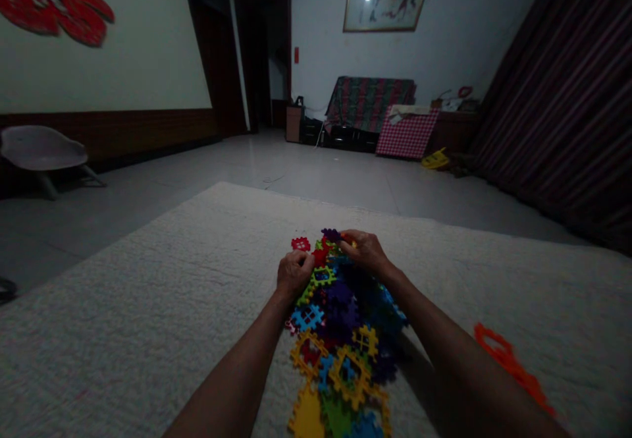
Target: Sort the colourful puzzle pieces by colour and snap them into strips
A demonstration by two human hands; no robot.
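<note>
From the head view I see a long strip of joined toothed plastic tiles point(340, 339), yellow, blue, purple, green and red, lying on the pale rug point(148, 319). At its far end my left hand point(293, 272) and right hand point(363, 250) have fingers closed on tiles.

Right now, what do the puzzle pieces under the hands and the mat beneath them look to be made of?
Pieces: likely moulded plastic or foam, matte in bright solid colours, with toothed edges and cut-out middles; dim light leaves it open. Mat: pale textile, apparently a rug or blanket, judging by its nubby, fuzzy surface. Both the left hand and right hand rest on the pieces.
</note>
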